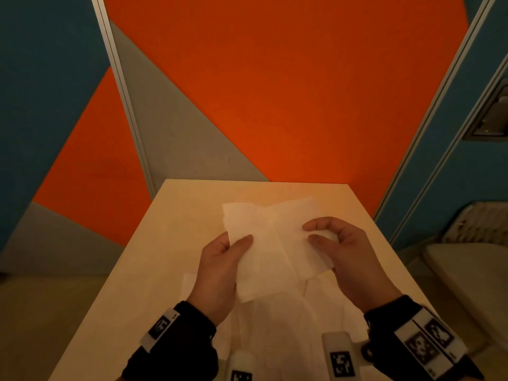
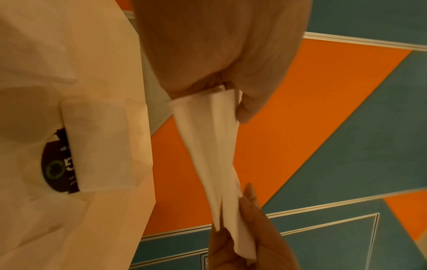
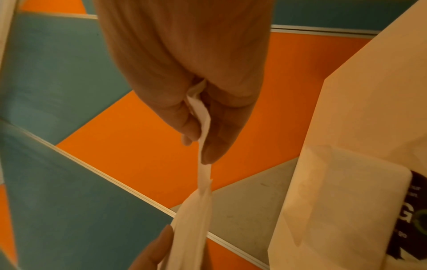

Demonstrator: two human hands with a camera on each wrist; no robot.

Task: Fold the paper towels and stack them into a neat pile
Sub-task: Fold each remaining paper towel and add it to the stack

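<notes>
A white paper towel (image 1: 272, 243) hangs in the air above the table, held between both hands. My left hand (image 1: 222, 259) pinches its left edge with the thumb on top. My right hand (image 1: 335, 243) pinches its right edge between thumb and fingers. In the left wrist view the towel (image 2: 212, 146) stretches from my left thumb (image 2: 251, 98) to the right hand (image 2: 249, 237). Seen edge-on in the right wrist view, the towel (image 3: 203, 175) runs from my right fingers (image 3: 221, 131) down to the left hand (image 3: 154, 255). More white paper towels (image 1: 277, 325) lie loose under my wrists.
The light wooden table (image 1: 176, 232) has its left edge close to my left forearm. A flat towel (image 2: 101, 146) partly covers a dark round label (image 2: 57, 168) on the table. Orange, grey and blue wall panels (image 1: 275, 92) stand behind. A pale seat (image 1: 472, 270) is at the right.
</notes>
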